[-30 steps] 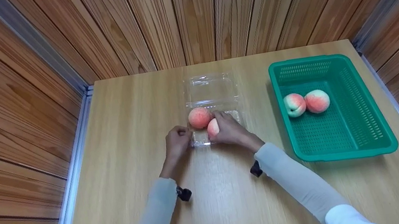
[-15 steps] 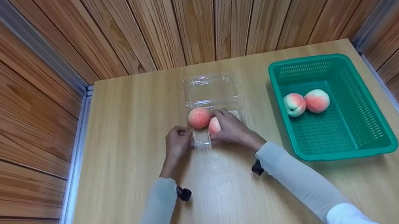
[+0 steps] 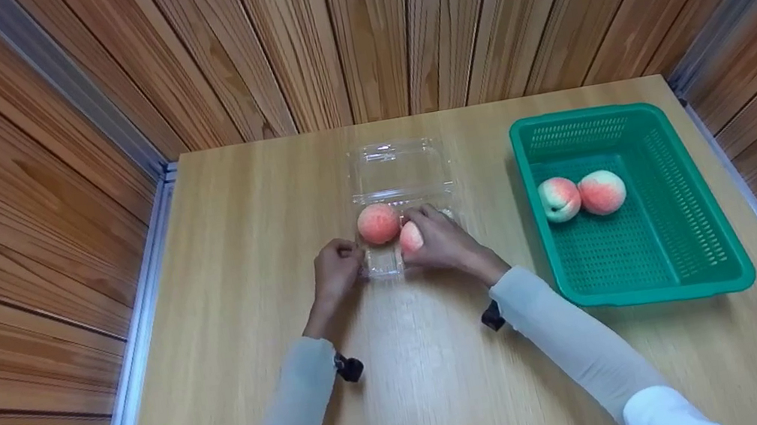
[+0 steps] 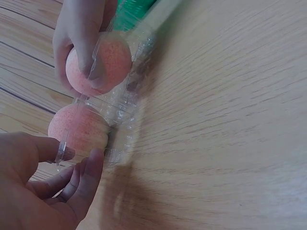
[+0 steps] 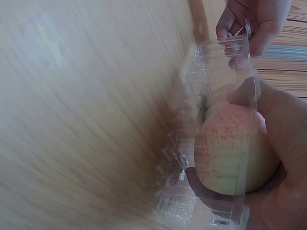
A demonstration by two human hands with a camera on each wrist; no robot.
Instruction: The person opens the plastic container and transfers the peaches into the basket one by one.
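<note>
The right hand [image 3: 442,239] grips a peach [image 3: 411,238] in the clear clamshell [image 3: 382,261]; the left hand [image 3: 337,271] pinches its left rim [image 4: 62,150]. A second peach [image 3: 378,224] sits just left of the gripped one, the open lid [image 3: 398,170] beyond. Rightward, wood-grain tabletop [image 3: 488,187] runs to a green basket [image 3: 650,245]; plank walls [image 3: 369,31] rise behind.

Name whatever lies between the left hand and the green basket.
In the head view: the open clear clamshell, a peach, and the right hand gripping another peach, then bare tabletop.
</note>
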